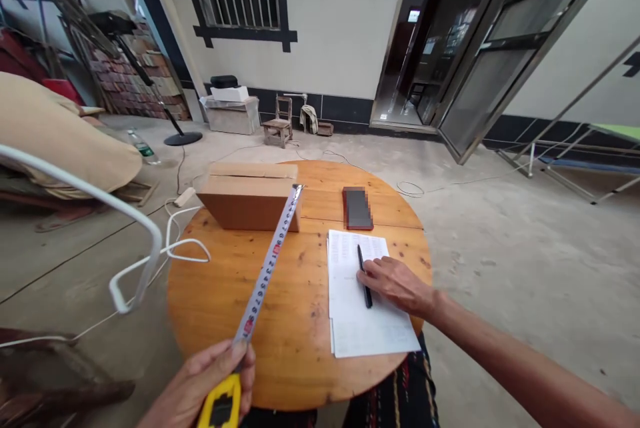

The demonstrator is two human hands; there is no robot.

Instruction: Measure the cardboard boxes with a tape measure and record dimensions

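My left hand is closed around a yellow tape measure in the lower middle. Its marked blade runs out, slanting up and away, and the metal hook end appears at the front right corner of a brown cardboard box; whether it touches the box I cannot tell. On the right, my right hand rests palm down over white printed sheets of paper, fingers pinching a black pen that lies along the page. Part of the pen is hidden under the fingers.
A phone with a dark red edge lies beyond the papers on the round wooden table. White metal tubing stands close at the left. A small wooden chair and an open door are farther back.
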